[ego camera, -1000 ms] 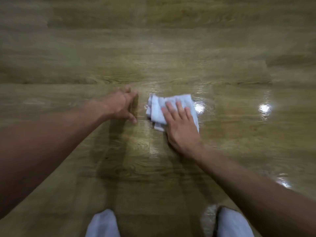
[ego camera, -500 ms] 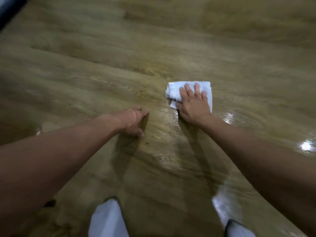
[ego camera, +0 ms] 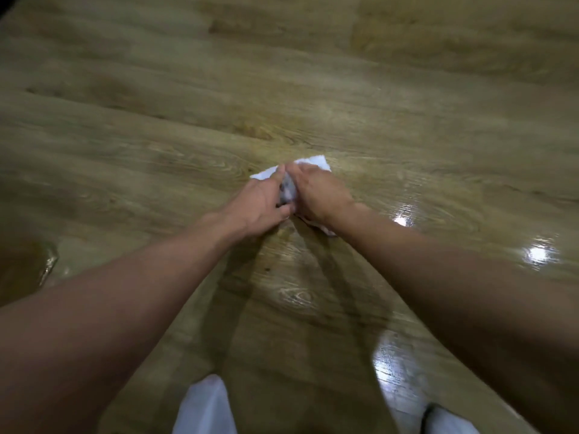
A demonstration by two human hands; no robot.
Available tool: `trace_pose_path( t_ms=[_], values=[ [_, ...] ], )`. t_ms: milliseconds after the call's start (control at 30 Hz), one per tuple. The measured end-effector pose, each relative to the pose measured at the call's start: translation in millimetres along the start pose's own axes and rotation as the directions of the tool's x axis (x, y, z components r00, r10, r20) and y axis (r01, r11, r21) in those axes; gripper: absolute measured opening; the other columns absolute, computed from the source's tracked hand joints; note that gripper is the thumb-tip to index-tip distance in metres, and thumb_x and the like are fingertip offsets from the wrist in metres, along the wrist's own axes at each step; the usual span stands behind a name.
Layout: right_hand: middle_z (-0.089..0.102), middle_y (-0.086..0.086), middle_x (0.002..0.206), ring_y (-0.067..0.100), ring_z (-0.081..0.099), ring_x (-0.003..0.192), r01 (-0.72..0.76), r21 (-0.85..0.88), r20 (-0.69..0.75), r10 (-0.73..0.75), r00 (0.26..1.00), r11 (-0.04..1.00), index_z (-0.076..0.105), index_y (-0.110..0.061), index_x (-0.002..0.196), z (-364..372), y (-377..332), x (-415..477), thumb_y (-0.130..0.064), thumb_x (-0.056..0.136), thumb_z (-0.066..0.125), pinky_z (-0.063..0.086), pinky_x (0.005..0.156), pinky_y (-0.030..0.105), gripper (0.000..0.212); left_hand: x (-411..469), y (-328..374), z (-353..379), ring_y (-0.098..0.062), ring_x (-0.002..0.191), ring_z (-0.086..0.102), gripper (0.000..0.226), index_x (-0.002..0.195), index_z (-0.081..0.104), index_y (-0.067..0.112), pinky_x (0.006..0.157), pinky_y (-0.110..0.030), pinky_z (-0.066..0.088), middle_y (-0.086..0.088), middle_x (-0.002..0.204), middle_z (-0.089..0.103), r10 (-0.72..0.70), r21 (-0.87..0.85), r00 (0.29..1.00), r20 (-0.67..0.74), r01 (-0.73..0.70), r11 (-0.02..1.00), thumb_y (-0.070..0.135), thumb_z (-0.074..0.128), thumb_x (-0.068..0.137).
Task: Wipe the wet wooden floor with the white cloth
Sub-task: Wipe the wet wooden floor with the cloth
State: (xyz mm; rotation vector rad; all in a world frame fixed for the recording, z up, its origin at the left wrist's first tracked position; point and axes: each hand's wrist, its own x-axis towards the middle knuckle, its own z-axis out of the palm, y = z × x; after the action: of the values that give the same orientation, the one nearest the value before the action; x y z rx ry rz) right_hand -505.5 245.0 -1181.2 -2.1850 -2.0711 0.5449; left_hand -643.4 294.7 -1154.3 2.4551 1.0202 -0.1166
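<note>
Wooden floor (ego camera: 313,89) filled the whole view, its pale planks glossy with a film of water. On it, straight ahead of us, lay the white cloth (ego camera: 315,161), with one corner showing beyond our fingers and another out to the left. We had our left hand (ego camera: 260,205) and our right hand (ego camera: 319,195) set close together on it, the fingers of both curled down into the fabric and bunching it between them, the left thumb pinching a fold. We judged that we were gathering the cloth into a thicker pad, or getting a two-handed hold so we could push harder across the wet boards. The blur kept us from seeing each fingertip. A darker puddle (ego camera: 28,264) stood at the far left, well apart from the cloth, and bright spots of glare (ego camera: 537,255) on the right marked more water to be wiped. Our knees (ego camera: 203,405), in white, sat at the bottom edge.
</note>
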Motion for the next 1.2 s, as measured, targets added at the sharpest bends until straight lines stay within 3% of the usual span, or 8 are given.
trace_pose_path(
  t_ms=[133,367,533,700,867,1000,1100,1200],
  values=[
    [0.045,0.018,0.139,0.031,0.044,0.129,-0.054,0.020,-0.097,0.055,0.994,0.998,0.046,-0.006,0.129,22,-18,-20,-0.023,0.093,0.051,0.038,0.094,0.040,0.040,-5,-10,3,-0.033,0.104,0.059,0.037,0.113,0.056,0.009,0.084,-0.033,0.045,-0.013,0.111,0.064,0.050,0.070,0.997,0.059,-0.054,0.996,0.027,0.067,0.083],
    [0.015,0.006,0.160,0.024,0.012,0.148,0.255,-0.167,0.062,-0.248,0.967,0.952,0.015,-0.011,0.152,44,6,-55,-0.043,0.103,0.029,0.009,0.120,0.038,0.060,-44,-27,41,-0.027,0.116,0.050,0.034,0.125,0.051,0.009,0.089,-0.047,0.047,-0.008,0.127,0.049,0.134,0.141,0.989,-0.061,-0.125,0.982,0.024,0.051,0.094],
    [0.002,0.001,0.163,0.023,0.003,0.150,0.165,-0.238,0.122,-0.139,0.983,0.957,0.004,-0.018,0.154,18,3,47,-0.042,0.103,0.021,0.004,0.119,0.042,0.059,25,-46,0,-0.036,0.110,0.053,0.038,0.127,0.049,0.006,0.090,-0.044,0.044,-0.017,0.125,0.048,-0.094,0.177,0.990,-0.106,0.112,0.978,0.016,0.055,0.091],
    [0.007,0.001,0.162,0.026,0.003,0.149,0.104,-0.164,0.039,-0.099,0.994,0.981,0.010,-0.017,0.154,33,-28,27,-0.035,0.103,0.027,0.001,0.116,0.053,0.057,25,-49,-10,-0.032,0.116,0.054,0.035,0.125,0.055,0.004,0.099,-0.039,0.040,-0.017,0.127,0.054,-0.051,0.224,0.999,-0.004,0.050,0.973,0.016,0.049,0.092],
    [0.028,0.007,0.156,0.030,0.018,0.144,0.396,-0.140,0.012,-0.399,0.917,0.907,0.031,-0.010,0.148,61,-38,-67,-0.019,0.095,0.048,0.015,0.116,0.049,0.057,-75,-34,35,-0.026,0.112,0.055,0.035,0.128,0.048,0.010,0.089,-0.037,0.044,-0.012,0.128,0.053,0.054,0.350,0.997,0.047,-0.067,0.934,0.018,0.043,0.094],
    [0.015,-0.004,0.160,0.020,0.009,0.148,0.517,-0.163,0.222,-0.479,0.849,0.840,0.017,-0.021,0.152,46,-31,-31,-0.028,0.101,0.042,0.005,0.119,0.037,0.058,-90,-34,45,-0.030,0.112,0.057,0.040,0.134,0.040,0.004,0.087,-0.041,0.046,-0.013,0.130,0.051,-0.160,0.333,0.987,0.022,0.144,0.932,0.013,0.041,0.094],
    [0.011,-0.006,0.161,0.018,0.008,0.149,0.458,-0.175,0.243,-0.412,0.878,0.872,0.013,-0.025,0.153,33,-46,30,-0.041,0.099,0.042,0.007,0.118,0.038,0.064,-62,-55,20,-0.034,0.112,0.057,0.034,0.123,0.052,0.008,0.091,-0.040,0.043,-0.015,0.121,0.058,-0.405,0.075,0.914,-0.028,0.406,0.911,0.026,0.035,0.099],
    [0.016,-0.003,0.161,0.018,0.009,0.148,0.391,-0.186,0.213,-0.351,0.912,0.901,0.014,-0.021,0.153,30,-60,56,-0.045,0.096,0.044,0.011,0.117,0.043,0.069,-38,-63,-1,-0.034,0.119,0.050,0.054,0.126,0.052,0.004,0.098,-0.038,0.039,-0.019,0.127,0.054,-0.379,0.075,0.925,-0.031,0.380,0.922,0.041,0.058,0.088]
  ],
)
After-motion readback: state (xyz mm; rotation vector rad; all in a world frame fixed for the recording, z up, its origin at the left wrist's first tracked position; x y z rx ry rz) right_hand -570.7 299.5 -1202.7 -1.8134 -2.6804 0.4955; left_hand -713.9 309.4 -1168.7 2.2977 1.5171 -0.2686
